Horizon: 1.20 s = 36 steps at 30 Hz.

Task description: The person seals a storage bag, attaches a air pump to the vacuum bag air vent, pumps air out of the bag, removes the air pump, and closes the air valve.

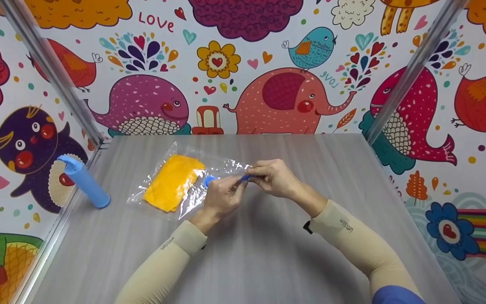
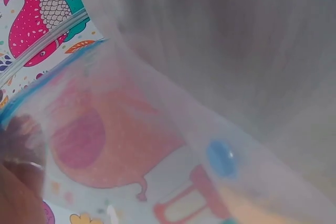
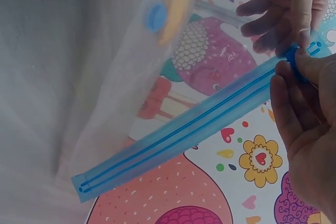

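Note:
A clear plastic zip bag [image 1: 189, 202] lies on the table with a folded yellow-orange cloth [image 1: 171, 183] inside. It has a round blue valve cap [image 1: 209, 181]. My left hand [image 1: 222, 197] and right hand [image 1: 277, 179] meet at the bag's raised open-side edge. In the right wrist view, the blue zip strip [image 3: 181, 124] runs diagonally, and the right thumb and index finger pinch its end at a small dark-blue piece. The left index finger touches that same end, its other fingers spread loosely; the left thumb is hidden there. Through the left wrist view, hazy plastic fills much of the frame.
A light-blue hand pump [image 1: 85, 181] stands upright on the left of the grey wood-grain table [image 1: 268, 257]. Metal posts [image 1: 411, 69] rise at the table's back corners. Walls printed with cartoon animals [image 1: 150, 103] close off the back and both sides.

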### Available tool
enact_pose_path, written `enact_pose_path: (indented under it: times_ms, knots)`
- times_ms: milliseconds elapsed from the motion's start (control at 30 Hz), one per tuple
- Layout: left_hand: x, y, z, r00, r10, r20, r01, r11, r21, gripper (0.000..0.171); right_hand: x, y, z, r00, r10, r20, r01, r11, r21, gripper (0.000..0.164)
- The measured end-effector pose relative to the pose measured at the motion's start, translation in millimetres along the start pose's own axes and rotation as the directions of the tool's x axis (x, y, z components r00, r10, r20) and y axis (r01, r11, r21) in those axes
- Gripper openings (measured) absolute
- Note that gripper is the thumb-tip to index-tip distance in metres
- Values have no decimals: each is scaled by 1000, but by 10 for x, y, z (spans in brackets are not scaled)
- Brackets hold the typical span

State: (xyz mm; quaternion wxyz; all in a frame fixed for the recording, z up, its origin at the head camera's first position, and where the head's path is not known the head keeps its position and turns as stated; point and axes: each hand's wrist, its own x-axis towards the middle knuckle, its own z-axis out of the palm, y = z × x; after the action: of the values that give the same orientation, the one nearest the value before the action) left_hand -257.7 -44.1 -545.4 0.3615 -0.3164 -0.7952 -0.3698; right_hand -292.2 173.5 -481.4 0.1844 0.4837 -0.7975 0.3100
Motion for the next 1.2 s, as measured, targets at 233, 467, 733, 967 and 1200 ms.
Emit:
enact_pose_path:
  times_ms: [233, 467, 733, 967, 1200]
  knots:
    - [-17, -15, 45, 998, 59, -30, -57, 997, 48, 8, 5, 7, 10, 999, -30, 31, 31, 999, -36, 17]
    - [-44, -39, 87, 993, 95, -74, -87, 991, 102, 10, 20, 26, 3, 998, -30, 55, 34, 997, -64, 18]
    - [-42, -40, 78, 990, 107, -92, -97, 990, 104, 18, 4, 93, -2, 998, -40, 55, 45, 994, -101, 14]
    - [-43, -49, 61, 989, 118, -88, -109, 989, 97, 22, -10, 152, 3, 998, -42, 49, 47, 994, -100, 15]
    - [-56, -52, 53, 988, 121, -91, -112, 989, 95, 21, -29, 172, -19, 998, 2, 58, 6, 992, -124, 13]
